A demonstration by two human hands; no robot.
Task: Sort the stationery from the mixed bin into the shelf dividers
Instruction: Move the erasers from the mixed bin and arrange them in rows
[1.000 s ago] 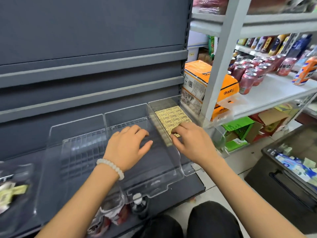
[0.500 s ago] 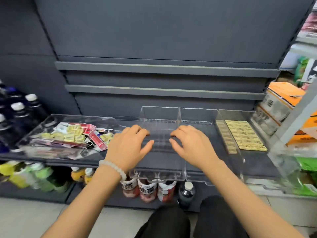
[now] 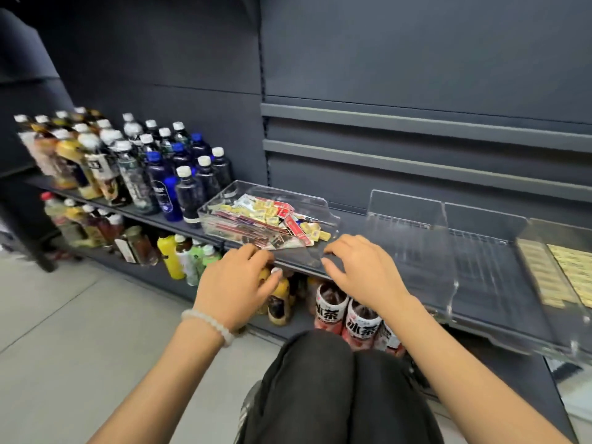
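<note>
Fingers of both hands loosely curled, holding nothing. Head view: left hand (image 3: 235,283) hovers at near edge of mixed bin (image 3: 330,216), right hand (image 3: 362,270) just right of bin's near lip, palms down, wrists level over shelf (image 3: 480,302). Stationery (image 3: 272,219) heaped in bin, red and yellow packets. Clear dividers (image 3: 448,251) to right; far-right one holds yellow packets (image 3: 570,274). Advice: pick one kind at a time, pinch from top of heap, match yellow to far-right divider.
</note>
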